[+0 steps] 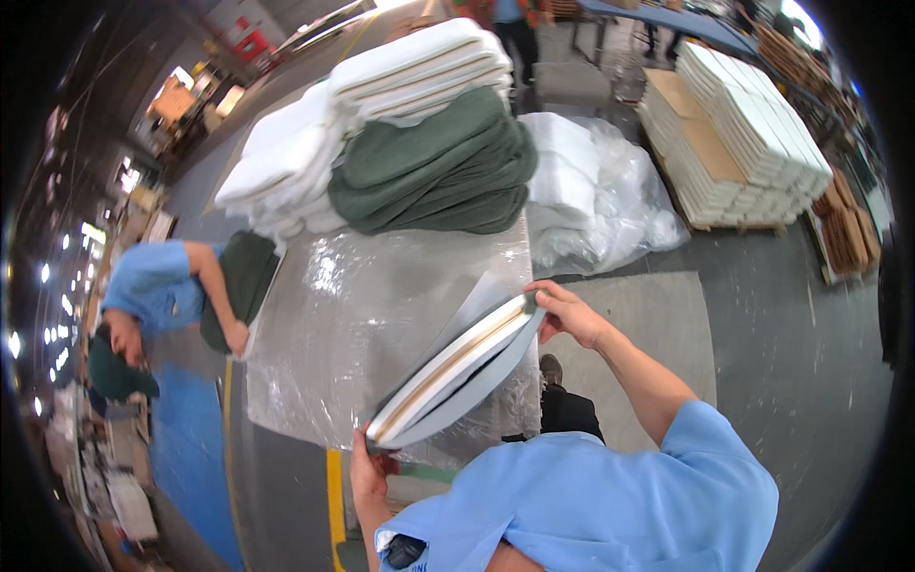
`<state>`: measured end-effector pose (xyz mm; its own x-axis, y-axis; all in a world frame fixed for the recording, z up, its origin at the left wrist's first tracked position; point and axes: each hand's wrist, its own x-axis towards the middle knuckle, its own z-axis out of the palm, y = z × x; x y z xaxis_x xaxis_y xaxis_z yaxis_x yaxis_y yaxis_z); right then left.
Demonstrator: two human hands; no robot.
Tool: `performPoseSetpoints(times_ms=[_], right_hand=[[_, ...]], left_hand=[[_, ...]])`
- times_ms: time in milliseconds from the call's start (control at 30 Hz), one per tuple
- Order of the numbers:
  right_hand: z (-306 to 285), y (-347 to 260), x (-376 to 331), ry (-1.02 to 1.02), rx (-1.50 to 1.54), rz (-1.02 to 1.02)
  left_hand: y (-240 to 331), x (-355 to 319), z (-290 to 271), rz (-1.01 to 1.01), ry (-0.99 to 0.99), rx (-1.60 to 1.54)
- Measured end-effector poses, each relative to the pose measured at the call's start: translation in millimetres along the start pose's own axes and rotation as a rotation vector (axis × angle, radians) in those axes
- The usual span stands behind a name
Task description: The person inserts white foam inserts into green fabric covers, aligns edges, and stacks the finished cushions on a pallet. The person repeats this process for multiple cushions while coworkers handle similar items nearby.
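Over the near edge of the table I hold a long layered pad (448,370) at a slant, white with a tan layer along its middle. A grey-green fabric cover (486,377) wraps its sides and gapes along the near side. My left hand (370,472) grips the lower left end, its fingers partly hidden beneath. At the upper right end, my right hand (564,313) is closed on the corner, thumb on top. Farther back on the table lies a pile of dark green fabric covers (434,167).
The plastic-wrapped table (315,315) also bears stacked white pads (419,67). Across its left side a co-worker (162,286) leans over with a green cover (250,286). Clear plastic bags (620,200) and a pallet of white stacks (753,133) stand at the right.
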<state>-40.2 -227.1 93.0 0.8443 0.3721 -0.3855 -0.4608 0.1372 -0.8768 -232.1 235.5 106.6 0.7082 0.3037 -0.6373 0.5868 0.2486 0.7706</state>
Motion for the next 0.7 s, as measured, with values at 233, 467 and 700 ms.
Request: performPoseSetpoints(times_ms=[233, 467, 700], right_hand=[[-12, -5, 31, 0.320, -0.025, -0.035], [-5, -14, 56, 0.258, -0.070, 0.068], [3, -17, 66, 0.212, -0.196, 0.006]], left_hand=[[27, -32, 32, 0.136, -0.197, -0.023], [17, -62, 25, 0.117, -0.243, -0.104], [16, -79, 37, 0.295, 0.018, 0.624]])
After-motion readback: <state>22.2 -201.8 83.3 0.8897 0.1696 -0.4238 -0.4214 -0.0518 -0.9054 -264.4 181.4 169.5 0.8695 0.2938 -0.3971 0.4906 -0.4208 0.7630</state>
